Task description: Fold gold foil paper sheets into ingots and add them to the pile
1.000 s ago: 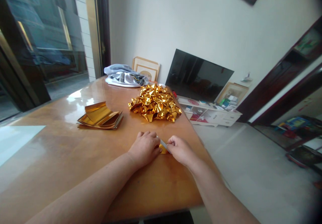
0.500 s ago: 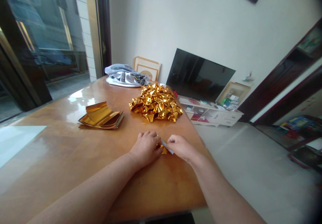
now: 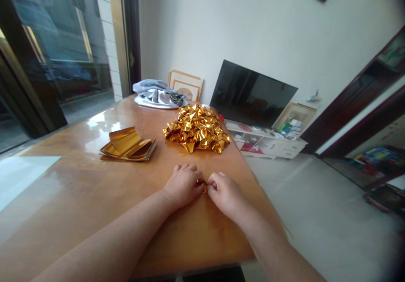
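Head view. The left hand (image 3: 182, 185) and right hand (image 3: 225, 192) rest knuckles-up on the desk (image 3: 79, 189), near its right edge, and meet over a small gold foil piece (image 3: 202, 184). Both grips are pressed together: the fingers curl under and pinch the foil piece from either side, so that only a sliver of gold shows between the two hands. The foil piece lies on the desk surface, directly between the fingertips.

At 12 o'clock from the hands, near but apart from them, sits a heap of folded gold foil shapes (image 3: 196, 129). At 10 o'clock lies a stack of flat gold foil sheets (image 3: 128, 146), its top sheet curled upward. Beyond the heap, at the far edge of the desk, lies a bundle of grey cloth (image 3: 157, 94). At 1 o'clock, past the desk, a dark television (image 3: 251, 94) stands on a low white cabinet (image 3: 268, 140) against the wall.
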The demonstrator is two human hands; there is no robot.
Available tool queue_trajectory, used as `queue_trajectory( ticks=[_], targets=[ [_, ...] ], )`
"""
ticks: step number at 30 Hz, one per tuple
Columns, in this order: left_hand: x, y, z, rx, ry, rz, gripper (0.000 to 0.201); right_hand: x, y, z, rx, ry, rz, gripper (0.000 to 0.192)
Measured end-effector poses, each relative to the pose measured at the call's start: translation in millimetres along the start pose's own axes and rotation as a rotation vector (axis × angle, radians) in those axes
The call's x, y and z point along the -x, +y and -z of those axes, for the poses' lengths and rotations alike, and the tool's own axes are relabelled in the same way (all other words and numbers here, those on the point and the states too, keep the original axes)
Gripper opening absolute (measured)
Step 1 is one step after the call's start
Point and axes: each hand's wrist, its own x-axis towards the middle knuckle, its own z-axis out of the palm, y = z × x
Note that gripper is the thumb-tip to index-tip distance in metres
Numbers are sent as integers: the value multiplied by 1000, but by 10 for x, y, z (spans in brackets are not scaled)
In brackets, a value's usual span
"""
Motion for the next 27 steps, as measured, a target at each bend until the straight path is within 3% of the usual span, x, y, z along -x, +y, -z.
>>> queue_trajectory(
  ticks=[13,20,24,27],
  targets=[
    [2,-17,56,4,13,15,16,235,-138,-65,255,94,107,10],
    [17,-35,84,-8,108,39,46,277,-142,-84,347,114,149,15],
    [16,-50,80,-8,75,8,36,284,-134,-101,325,116,152,15],
    [-3,-85,54,29,108,87,38,292,-131,-105,292,115,146,13]
  ],
)
